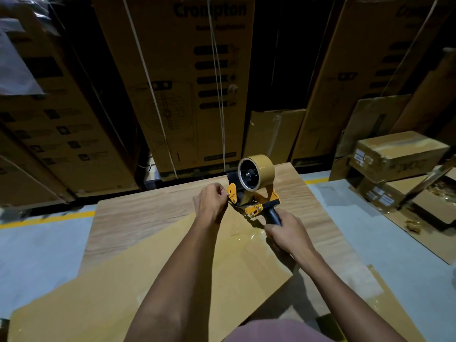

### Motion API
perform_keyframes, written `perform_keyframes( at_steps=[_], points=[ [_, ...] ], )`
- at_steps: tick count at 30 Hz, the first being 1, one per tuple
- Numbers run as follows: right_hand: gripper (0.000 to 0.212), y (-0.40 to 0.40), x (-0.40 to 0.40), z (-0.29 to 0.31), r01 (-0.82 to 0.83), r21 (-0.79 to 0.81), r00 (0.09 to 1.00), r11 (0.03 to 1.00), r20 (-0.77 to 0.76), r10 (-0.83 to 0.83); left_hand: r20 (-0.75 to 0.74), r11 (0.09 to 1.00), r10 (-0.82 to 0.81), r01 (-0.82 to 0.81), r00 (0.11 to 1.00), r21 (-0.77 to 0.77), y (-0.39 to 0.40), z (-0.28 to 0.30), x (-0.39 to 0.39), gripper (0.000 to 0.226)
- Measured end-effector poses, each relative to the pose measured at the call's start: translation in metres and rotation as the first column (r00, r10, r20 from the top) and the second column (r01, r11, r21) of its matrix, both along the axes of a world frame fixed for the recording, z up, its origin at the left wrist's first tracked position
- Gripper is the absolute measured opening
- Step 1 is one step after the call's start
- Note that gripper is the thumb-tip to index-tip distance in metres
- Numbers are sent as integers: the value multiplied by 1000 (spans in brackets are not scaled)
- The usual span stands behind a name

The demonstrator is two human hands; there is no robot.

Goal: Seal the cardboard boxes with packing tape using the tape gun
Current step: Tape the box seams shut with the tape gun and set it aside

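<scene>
A flat brown cardboard box (153,272) lies on a wood-grain table (138,218), with shiny clear tape running along its right part. An orange and black tape gun (254,193) carrying a tan tape roll (257,172) rests at the box's far edge. My right hand (286,233) is shut on the gun's black handle. My left hand (212,202) is at the gun's front, its fingers pinched at the orange flap where the tape comes out. I cannot tell whether tape is between the fingertips.
Tall printed cartons (187,82) stand stacked along the back, close behind the table. At the right, small taped boxes (397,154) and flattened cardboard (431,213) lie on the grey floor. A yellow line (49,219) runs across the floor.
</scene>
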State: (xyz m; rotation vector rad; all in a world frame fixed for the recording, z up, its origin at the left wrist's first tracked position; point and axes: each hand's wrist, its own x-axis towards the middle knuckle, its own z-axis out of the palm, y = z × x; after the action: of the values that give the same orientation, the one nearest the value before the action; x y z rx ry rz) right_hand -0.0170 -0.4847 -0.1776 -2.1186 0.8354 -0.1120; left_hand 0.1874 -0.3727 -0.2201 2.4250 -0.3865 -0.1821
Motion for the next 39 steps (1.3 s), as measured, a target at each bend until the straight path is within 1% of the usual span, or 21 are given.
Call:
perform_keyframes(
  at_steps=[2, 4, 6, 8, 9, 12, 15, 17, 19, 21, 22, 24, 26, 28, 30, 34, 37, 39],
  points=[
    [11, 2, 0, 0, -15, -85, 1000, 996, -24, 13, -3, 996, -83, 83, 997, -8, 4, -2, 0, 9],
    [14, 3, -1, -3, -29, -155, 999, 987, -35, 24, -40, 993, -114, 113, 993, -26, 6, -2, 0, 8],
    [18, 5, -2, -3, -43, -193, 998, 980, -47, 34, -49, 996, -92, 91, 995, -27, 6, 0, -2, 14],
    [18, 6, -2, -2, -52, -190, 998, 980, -54, 43, -24, 1000, -22, 22, 999, -8, 4, 2, -7, 27],
    [16, 6, -2, -1, -54, -184, 998, 981, -53, 45, -2, 1000, 19, -19, 1000, -1, 3, 4, -10, 28],
    [13, 2, -14, 1, -57, -182, 997, 982, -65, 46, 100, 996, 70, -75, 993, 46, -1, 3, -17, 24],
    [12, 0, -33, -2, -59, -198, 995, 978, -95, 41, 203, 996, 37, -52, 978, 68, -1, 1, -24, 23],
    [12, 1, -36, -2, -57, -193, 995, 979, -88, 40, 334, 993, -27, -15, 942, 121, -2, -2, -33, 18],
    [13, 2, -35, -2, -45, -201, 997, 979, -76, 31, 466, 971, -131, 20, 875, 237, -3, -2, -42, 24],
    [12, 3, -36, -2, -34, -201, 998, 979, -63, 22, 511, 951, -205, 47, 835, 304, -4, -1, -46, 27],
    [12, 3, -37, -3, -31, -202, 998, 979, -55, 20, 499, 949, -211, 53, 841, 311, -4, -1, -48, 26],
    [12, 4, -41, -4, -34, -213, 999, 977, -48, 25, 441, 953, -177, 41, 880, 301, -3, -5, -52, 29],
    [12, 6, -40, -2, -41, -217, 998, 975, -52, 31, 353, 960, -105, 1, 930, 281, -2, -14, -50, 42],
    [13, 5, -41, 0, -36, -187, 998, 982, -52, 27, 261, 957, -43, -35, 964, 287, 0, -23, -42, 55],
    [11, 3, -50, 2, -19, -134, 998, 991, -56, 12, 233, 943, -60, -22, 971, 333, 3, -28, -36, 63],
    [9, 0, -78, -2, 40, -36, 998, 999, -44, -42, 200, 940, -146, 73, 969, 332, 10, -12, -47, 70],
    [10, 1, -78, -1, 73, 1, 997, 997, -23, -73, 154, 921, -197, 128, 968, 369, 14, -7, -61, 83],
    [10, 4, -76, 2, 83, -8, 996, 997, -13, -83, 136, 917, -193, 130, 972, 376, 17, -7, -65, 88]
  ],
)
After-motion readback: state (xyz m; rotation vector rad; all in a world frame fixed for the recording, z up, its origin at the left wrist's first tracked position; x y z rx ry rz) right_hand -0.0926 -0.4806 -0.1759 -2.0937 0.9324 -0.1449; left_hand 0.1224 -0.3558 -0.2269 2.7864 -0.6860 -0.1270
